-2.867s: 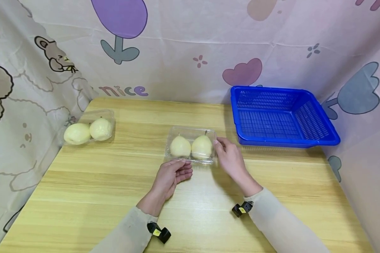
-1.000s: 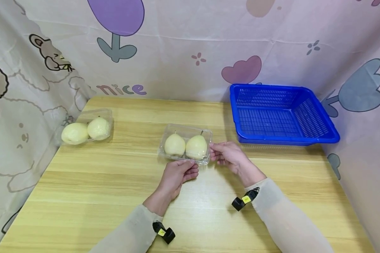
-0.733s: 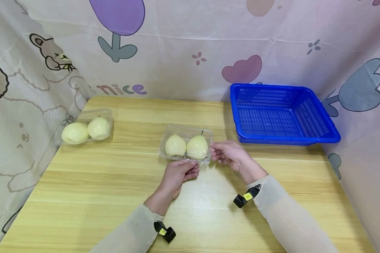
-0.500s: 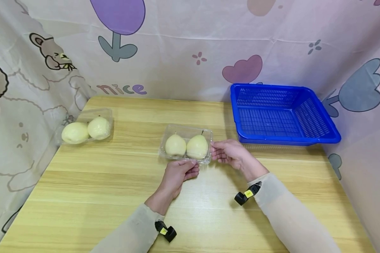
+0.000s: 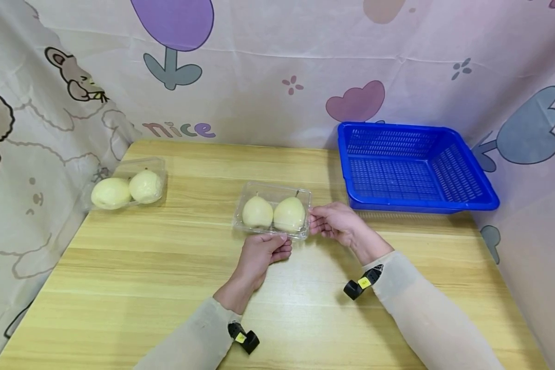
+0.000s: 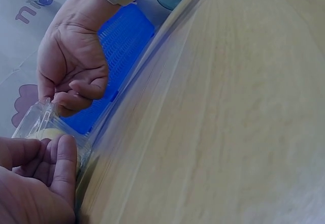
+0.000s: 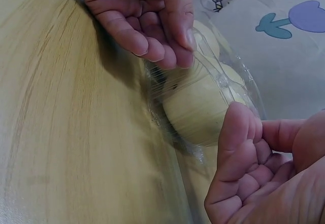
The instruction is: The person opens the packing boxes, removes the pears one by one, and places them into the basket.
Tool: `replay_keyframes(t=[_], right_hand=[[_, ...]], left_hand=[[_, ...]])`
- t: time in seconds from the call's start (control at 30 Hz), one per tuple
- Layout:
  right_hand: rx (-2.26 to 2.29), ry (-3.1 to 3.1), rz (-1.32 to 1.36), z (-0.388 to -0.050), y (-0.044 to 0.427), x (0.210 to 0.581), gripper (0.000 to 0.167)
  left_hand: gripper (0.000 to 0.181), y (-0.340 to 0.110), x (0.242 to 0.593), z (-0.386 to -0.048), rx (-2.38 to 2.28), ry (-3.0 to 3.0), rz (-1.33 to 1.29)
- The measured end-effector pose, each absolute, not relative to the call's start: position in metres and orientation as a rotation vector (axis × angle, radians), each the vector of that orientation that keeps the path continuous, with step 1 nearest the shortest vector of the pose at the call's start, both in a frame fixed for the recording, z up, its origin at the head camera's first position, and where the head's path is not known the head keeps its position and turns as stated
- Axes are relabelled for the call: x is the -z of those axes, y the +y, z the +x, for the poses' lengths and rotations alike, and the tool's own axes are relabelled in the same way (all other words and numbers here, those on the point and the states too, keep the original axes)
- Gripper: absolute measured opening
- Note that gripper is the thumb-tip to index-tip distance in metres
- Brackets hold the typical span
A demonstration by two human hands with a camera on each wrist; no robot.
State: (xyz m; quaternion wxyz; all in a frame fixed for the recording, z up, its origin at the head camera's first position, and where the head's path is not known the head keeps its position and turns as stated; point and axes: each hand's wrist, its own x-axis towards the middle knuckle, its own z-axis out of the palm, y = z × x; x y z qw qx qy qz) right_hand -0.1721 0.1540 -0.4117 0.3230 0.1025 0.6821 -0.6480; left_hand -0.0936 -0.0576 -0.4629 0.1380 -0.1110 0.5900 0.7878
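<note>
A clear plastic fruit box with two pale yellow pears inside lies mid-table, its lid down. My left hand pinches the box's near edge between thumb and curled fingers. At the right edge, my right hand pinches the rim, the other fingers curled beneath. Both grips show in the right wrist view, where the pears sit behind the clear plastic. From the left wrist, the box is mostly hidden behind my left hand.
Another clear box with two pears lies at the table's left edge, by the printed curtain. A blue perforated plastic basket stands at the back right, with nothing in it. The wooden table extends towards me.
Since the earliest frame, the box has shifted slightly left and turned a little. My left hand slid right along the near edge; my right hand went from the side to pinching the rim.
</note>
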Motion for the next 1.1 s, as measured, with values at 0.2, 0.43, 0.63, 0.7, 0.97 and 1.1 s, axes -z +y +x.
replay_keyframes(t=[0.2, 0.43, 0.63, 0.7, 0.97, 1.1], right_hand=[[1.677, 1.805, 0.251, -0.1728, 0.1549, 0.4104, 0.024], [1.658, 1.813, 0.263, -0.1763, 0.1552, 0.4102, 0.023], [1.645, 1.817, 0.259, -0.1789, 0.1549, 0.4091, 0.023], [1.648, 1.814, 0.261, -0.1792, 0.1547, 0.4081, 0.023], [1.66, 1.819, 0.265, -0.1783, 0.1531, 0.4059, 0.021], [1.662, 1.819, 0.277, -0.1785, 0.1524, 0.4075, 0.026]], left_hand=[[0.023, -0.0576, 0.4629, -0.0935, -2.284, 1.704, -0.315], [0.022, -0.0574, 0.4615, -0.0946, -2.249, 1.725, -0.32], [0.022, -0.0564, 0.458, -0.0954, -2.222, 1.735, -0.332], [0.022, -0.0562, 0.4574, -0.0955, -2.221, 1.733, -0.34], [0.022, -0.0552, 0.458, -0.0956, -2.224, 1.742, -0.353], [0.022, -0.0543, 0.4586, -0.0952, -2.237, 1.738, -0.361]])
